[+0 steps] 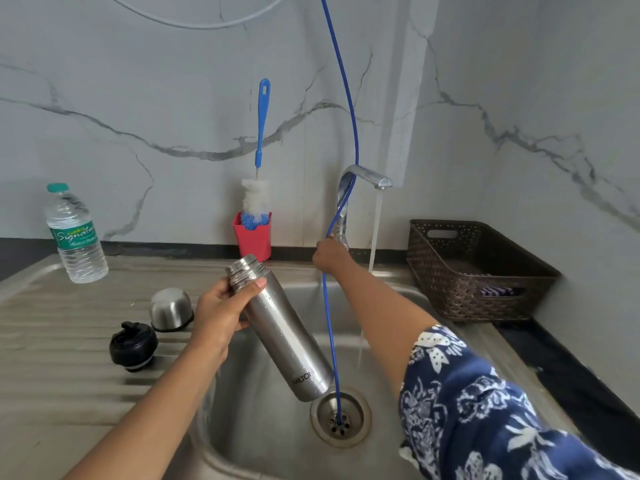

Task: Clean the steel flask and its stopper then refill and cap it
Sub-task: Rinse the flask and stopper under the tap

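The left hand (221,313) grips the shiny steel flask (287,341) just under its open neck. It holds the flask tilted over the steel sink (263,427), bottom end down. The right hand (330,254) reaches far ahead and curls round the bottom of the silver tap (363,174). A thin stream of water (375,230) falls just right of that hand. Left of the left hand, the round black stopper (133,344) and the small steel cup lid (171,308) sit on the steel surface (69,358). A thin blue hose (346,84) hangs between the hands.
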`<state>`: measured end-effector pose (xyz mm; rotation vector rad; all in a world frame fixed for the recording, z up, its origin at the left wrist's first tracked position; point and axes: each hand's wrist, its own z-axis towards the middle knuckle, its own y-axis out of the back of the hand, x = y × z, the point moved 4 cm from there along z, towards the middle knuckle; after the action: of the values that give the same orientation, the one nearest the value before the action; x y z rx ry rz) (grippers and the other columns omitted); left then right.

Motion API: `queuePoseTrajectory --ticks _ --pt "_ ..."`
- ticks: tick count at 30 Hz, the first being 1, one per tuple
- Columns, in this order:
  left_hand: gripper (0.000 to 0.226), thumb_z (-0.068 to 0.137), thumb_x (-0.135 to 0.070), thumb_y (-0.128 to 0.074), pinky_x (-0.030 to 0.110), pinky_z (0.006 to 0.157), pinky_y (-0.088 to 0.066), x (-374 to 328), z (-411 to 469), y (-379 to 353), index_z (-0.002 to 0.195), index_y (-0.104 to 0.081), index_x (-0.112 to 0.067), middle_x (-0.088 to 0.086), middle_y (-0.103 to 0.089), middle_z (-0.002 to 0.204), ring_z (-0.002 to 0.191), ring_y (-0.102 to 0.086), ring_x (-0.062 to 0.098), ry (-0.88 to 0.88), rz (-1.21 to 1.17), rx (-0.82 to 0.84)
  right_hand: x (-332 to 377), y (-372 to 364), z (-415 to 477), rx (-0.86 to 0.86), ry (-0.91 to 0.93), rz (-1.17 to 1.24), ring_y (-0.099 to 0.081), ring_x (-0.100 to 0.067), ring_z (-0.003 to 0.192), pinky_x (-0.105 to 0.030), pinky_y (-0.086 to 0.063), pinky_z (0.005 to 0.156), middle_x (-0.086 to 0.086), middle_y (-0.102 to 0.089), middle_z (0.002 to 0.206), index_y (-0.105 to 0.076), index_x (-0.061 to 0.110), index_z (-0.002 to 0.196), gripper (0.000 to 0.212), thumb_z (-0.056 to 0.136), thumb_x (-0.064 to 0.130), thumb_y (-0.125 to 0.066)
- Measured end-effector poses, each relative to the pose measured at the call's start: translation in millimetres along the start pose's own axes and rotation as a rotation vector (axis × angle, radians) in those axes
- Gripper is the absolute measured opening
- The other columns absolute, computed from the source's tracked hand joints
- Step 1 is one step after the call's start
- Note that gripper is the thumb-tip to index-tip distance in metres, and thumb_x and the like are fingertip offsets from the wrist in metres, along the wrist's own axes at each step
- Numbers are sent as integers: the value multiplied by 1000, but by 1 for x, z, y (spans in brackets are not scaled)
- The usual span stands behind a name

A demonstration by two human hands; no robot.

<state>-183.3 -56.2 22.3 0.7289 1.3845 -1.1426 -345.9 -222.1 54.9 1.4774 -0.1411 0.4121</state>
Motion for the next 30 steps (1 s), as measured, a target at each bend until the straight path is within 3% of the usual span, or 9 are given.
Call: queuePoseTrajectory --ticks 3,5,7,10,12,17,22,26,30 --pt "24 81 -21 -72 29 60 -52 5 -1 1 104 -64 -21 1 -69 95 87 -65 19 38 -48 -26 -12 25 -36 -127 -27 314 -52 -35 115 -34 -42 92 -19 -57 126 -55 0 120 32 91 6 -43" --pt "29 80 -23 -73 33 66 -53 11 -2 1 107 -61 -23 2 -68 101 93 -65 21 73 -96 -49 -34 26 -68 -101 -93 486 -56 -30 110 -35 -44 92 -15 -60 122 -59 4 120 31 94 13 -46" --pt "29 80 -23 -74 38 73 -53 17 -4 -2 104 -58 -27 3 -68 103 95 -65 25 113 -146 -64 -68 7 -101 98 -286 711 -55 -26 102 -35 -46 85 -10 -59 115 -59 8 122 33 96 27 -50" --pt "34 82 -21 -72 42 80 -52 22 -5 -15 111 -54 -24 5 -65 108 103 -62 31 174 -241 -56 -114 -24 -142 456 -583 1004 -56 -33 105 -42 -50 79 -16 -53 127 -51 9 130 56 94 51 -46" --pt "41 83 -20 -71 44 81 -51 26 -1 -26 120 -51 -20 9 -62 119 111 -58 35 234 -314 -45 -129 -37 -144 527 -641 1178 -59 -37 104 -44 -52 76 -21 -54 129 -48 8 128 62 92 58 -43" --pt "53 86 -19 -68 49 87 -49 42 3 -61 134 -45 -14 16 -53 132 112 -53 37 411 -429 1 -135 -31 -132 341 -643 1522 -62 -36 90 -46 -52 77 -23 -63 102 -55 7 109 48 95 52 -45" --pt "53 85 -20 -68 49 89 -48 59 14 -65 131 -46 -10 21 -49 132 112 -52 34 506 -328 80 -144 -28 -117 194 -607 1618 -59 -30 91 -45 -53 71 -17 -60 106 -54 10 117 44 86 39 -65" --pt "39 82 -29 -72 47 82 -51 70 18 -51 106 -53 -6 17 -52 101 95 -53 28 592 -238 17 -144 -28 -101 97 -600 1587 -58 -29 94 -42 -55 70 -17 -54 124 -53 9 125 57 78 32 -75" --pt "26 88 -24 -67 39 78 -51 81 22 -46 89 -55 -1 15 -52 84 76 -53 22 635 -215 -5 -149 -23 -91 -24 -593 1523 -58 -29 98 -38 -58 71 -15 -56 118 -56 10 120 68 64 34 -84"
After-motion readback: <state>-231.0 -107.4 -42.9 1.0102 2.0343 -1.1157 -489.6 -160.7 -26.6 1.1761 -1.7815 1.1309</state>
